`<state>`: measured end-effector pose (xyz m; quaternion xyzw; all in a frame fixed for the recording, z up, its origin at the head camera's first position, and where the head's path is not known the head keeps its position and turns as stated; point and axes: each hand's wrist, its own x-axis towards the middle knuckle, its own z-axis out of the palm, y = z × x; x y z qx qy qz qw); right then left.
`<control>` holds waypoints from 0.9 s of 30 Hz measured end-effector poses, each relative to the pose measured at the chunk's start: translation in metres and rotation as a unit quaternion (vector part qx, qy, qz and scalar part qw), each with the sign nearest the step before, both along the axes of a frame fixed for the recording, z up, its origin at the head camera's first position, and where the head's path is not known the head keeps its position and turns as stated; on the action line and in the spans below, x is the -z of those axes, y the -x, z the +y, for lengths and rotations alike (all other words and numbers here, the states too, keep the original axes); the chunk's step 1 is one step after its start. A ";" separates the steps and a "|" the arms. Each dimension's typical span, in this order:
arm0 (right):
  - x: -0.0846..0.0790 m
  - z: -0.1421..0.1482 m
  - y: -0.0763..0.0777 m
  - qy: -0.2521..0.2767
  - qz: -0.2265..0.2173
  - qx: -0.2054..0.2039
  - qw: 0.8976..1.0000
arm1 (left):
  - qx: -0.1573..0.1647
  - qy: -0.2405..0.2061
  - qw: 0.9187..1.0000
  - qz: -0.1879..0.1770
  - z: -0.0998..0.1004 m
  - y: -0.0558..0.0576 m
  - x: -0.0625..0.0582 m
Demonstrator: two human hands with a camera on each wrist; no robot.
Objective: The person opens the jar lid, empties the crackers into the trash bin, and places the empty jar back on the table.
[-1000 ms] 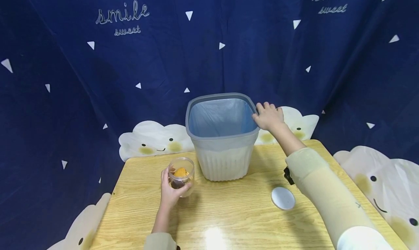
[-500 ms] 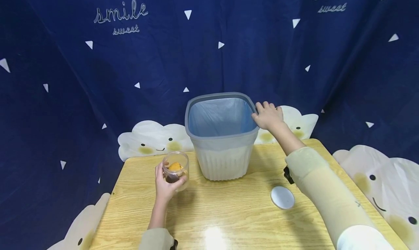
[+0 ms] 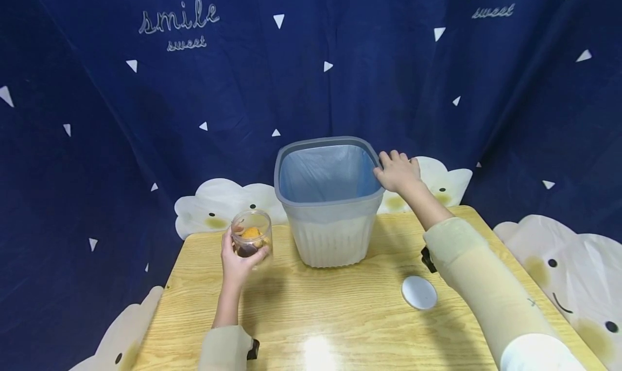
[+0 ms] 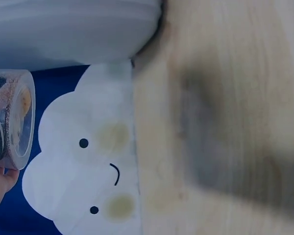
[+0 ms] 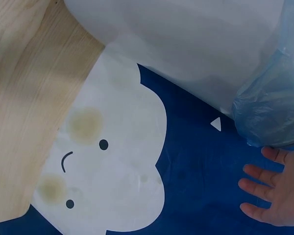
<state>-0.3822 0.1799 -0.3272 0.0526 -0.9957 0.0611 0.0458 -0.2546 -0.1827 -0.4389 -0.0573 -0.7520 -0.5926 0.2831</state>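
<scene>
Left hand [image 3: 236, 264] sits farther left than before. Lined bin [image 3: 332, 236] stands between the hands, straight-fingered right hand [image 3: 398, 175] at its rim; clear jar [image 3: 252, 233], gripped in the left hand; white disc [image 3: 419, 292], nearer the person than the right.

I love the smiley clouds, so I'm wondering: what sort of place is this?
Probably a table set up indoors, maybe a play or filming corner; what lies beyond is hidden. A blue curtain with smiling clouds hangs behind the table, and a bin stands on top.
</scene>
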 end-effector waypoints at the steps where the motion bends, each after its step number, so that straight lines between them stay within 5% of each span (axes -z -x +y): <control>1: 0.000 0.000 0.000 0.000 -0.001 -0.001 1.000 | -0.001 0.002 1.000 0.006 -0.001 0.001 -0.002; 27: -0.002 -0.001 -0.003 0.001 -0.003 -0.001 1.000 | -0.002 0.036 0.997 0.069 0.003 0.024 -0.052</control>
